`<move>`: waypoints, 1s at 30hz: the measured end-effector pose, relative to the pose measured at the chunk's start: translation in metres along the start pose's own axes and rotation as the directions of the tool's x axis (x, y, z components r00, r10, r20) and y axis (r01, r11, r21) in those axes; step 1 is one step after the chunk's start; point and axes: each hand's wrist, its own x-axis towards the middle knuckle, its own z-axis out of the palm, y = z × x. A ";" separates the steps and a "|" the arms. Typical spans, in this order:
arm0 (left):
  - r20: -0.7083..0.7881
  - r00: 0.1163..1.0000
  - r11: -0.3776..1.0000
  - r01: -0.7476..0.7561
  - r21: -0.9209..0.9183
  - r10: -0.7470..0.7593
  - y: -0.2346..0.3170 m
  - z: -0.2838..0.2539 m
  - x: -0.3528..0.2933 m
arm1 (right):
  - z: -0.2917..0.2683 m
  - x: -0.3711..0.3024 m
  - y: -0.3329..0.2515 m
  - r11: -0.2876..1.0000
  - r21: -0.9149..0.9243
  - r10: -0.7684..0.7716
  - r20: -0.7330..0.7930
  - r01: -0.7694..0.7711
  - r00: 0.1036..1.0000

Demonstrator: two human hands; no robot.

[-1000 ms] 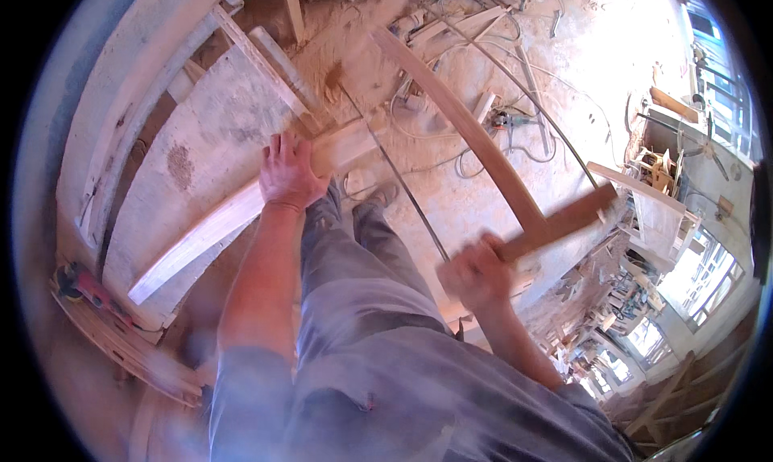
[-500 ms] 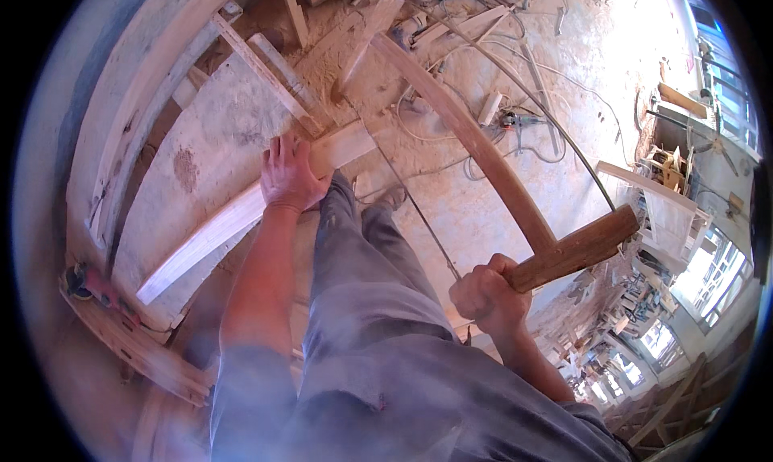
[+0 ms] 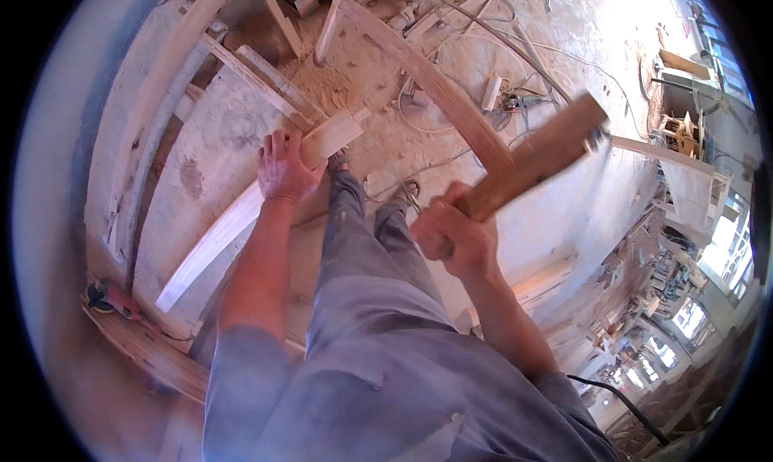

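Note:
My left hand [image 3: 286, 168] presses down and grips a pale, slightly curved wooden piece [image 3: 213, 241], fingers over its top and thumb by its near side. The far end of the piece steps down to a narrower tongue. In my right hand [image 3: 455, 233] is a wooden frame saw; its thick near end bar [image 3: 539, 156] rises out of my closed fist. From that bar the saw's long stretcher [image 3: 427, 72] runs away to the far end bar [image 3: 332, 23]. The saw's blade is hard to make out.
A red power tool [image 3: 121, 301] lies at the left on a timber. Wooden rails [image 3: 153, 116] surround the pale slab [image 3: 201, 148] under the piece. Cables [image 3: 596, 92], sawdust [image 3: 326, 84] and offcuts spread over the floor ahead. A bench [image 3: 668, 160] stands at the right.
My right hand has moved left and farther forward, turning the saw and lifting it off the wooden piece. The piece's end now shows a stepped tongue. My left hand keeps its hold.

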 end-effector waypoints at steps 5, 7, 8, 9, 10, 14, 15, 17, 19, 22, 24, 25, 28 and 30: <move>0.156 0.988 0.989 0.012 -0.150 0.012 -0.007 -0.008 0.008 | -0.029 -0.020 0.027 0.994 0.107 0.037 0.016 -0.039 0.999; 0.278 0.960 0.942 0.058 -0.332 0.039 -0.018 -0.010 0.016 | -0.029 -0.023 0.037 0.815 0.576 0.039 0.065 -0.069 0.997; 0.336 0.940 0.906 0.092 -0.414 0.058 -0.025 -0.011 0.020 | -0.025 -0.021 0.040 0.577 0.808 0.053 0.108 -0.118 0.993; 0.336 0.940 0.922 0.083 -0.377 0.053 -0.036 -0.010 0.019 | -0.022 -0.018 0.043 0.526 0.838 0.064 0.127 -0.142 0.990; 0.338 0.940 0.937 0.069 -0.342 0.054 -0.045 -0.006 0.018 | -0.019 -0.016 0.044 0.473 0.866 0.076 0.141 -0.160 0.987; 0.238 0.971 0.958 0.078 -0.275 -0.010 -0.050 0.000 0.016 | -0.006 0.002 0.057 0.351 0.916 0.094 0.169 -0.192 0.981; 0.221 0.974 0.980 0.006 -0.198 0.038 -0.045 -0.004 0.017 | -0.006 0.005 0.057 0.363 0.910 0.109 0.170 -0.198 0.979; 0.202 0.969 0.990 -0.138 -0.040 0.144 -0.027 -0.013 0.020 | -0.009 0.008 0.053 0.387 0.898 0.140 0.166 -0.209 0.976; 0.169 0.970 0.985 -0.169 -0.037 0.173 -0.008 -0.011 0.026 | -0.015 0.009 0.058 0.431 0.873 0.136 0.185 -0.226 0.973; 0.100 0.980 0.986 -0.170 -0.007 0.169 0.005 0.002 0.036 | -0.016 0.009 0.055 0.456 0.857 0.147 0.192 -0.239 0.970; 0.055 0.989 0.989 -0.139 0.049 0.137 0.009 0.009 0.036 | -0.016 0.006 0.050 0.430 0.866 0.179 0.196 -0.255 0.964; 0.041 0.990 0.988 -0.137 0.075 0.134 0.011 0.011 0.035 | -0.016 0.003 0.047 0.403 0.875 0.205 0.199 -0.268 0.958; 0.007 0.991 0.982 -0.131 0.134 0.132 0.015 0.014 0.030 | -0.013 0.004 0.050 0.368 0.892 0.196 0.201 -0.262 0.960; -0.007 0.990 0.979 -0.137 0.149 0.139 0.016 0.013 0.032 | -0.012 0.004 0.049 0.358 0.894 0.189 0.215 -0.271 0.958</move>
